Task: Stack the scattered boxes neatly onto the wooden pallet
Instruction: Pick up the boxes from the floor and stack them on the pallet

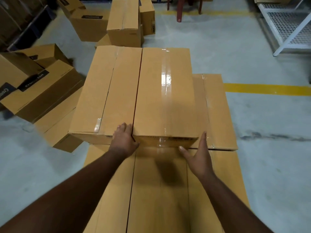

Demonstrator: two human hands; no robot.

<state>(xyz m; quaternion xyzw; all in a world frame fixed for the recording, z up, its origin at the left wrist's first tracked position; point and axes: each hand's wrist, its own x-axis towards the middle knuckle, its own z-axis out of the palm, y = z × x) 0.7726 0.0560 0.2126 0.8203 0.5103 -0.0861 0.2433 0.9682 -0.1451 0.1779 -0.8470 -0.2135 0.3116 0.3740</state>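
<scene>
A view from a head-worn camera looks down at a stack of brown cardboard boxes on a grey warehouse floor point(252, 47).

At far left, several scattered boxes point(42, 91) lie tilted and jumbled on the floor, some with dark printed labels. More loose boxes point(124, 22) stand at upper centre-left. These are not yet stacked, so a good part of the job appears to remain.

In the middle, the stack is under way. A lower layer of boxes point(159, 190) fills the foreground; the wooden pallet itself is hidden beneath it and cannot be seen. On top of that layer sits a left upper box point(104, 91), and touching its right side is the right upper box point(165, 91), sealed with shiny clear tape. Just beside and lower to the right, another box point(217, 111) sits at the lower level.

The left hand point(123, 140) is open, fingers together, pressed against the near left corner of the right upper box, at the seam between the two upper boxes. The right hand point(198, 153) is open and spread, palm flat against that box's near right corner. Both hands bracket it, seemingly nudging it square.

At far right are a yellow floor line point(267, 89) and a white wire-mesh rack point(289, 26).
</scene>
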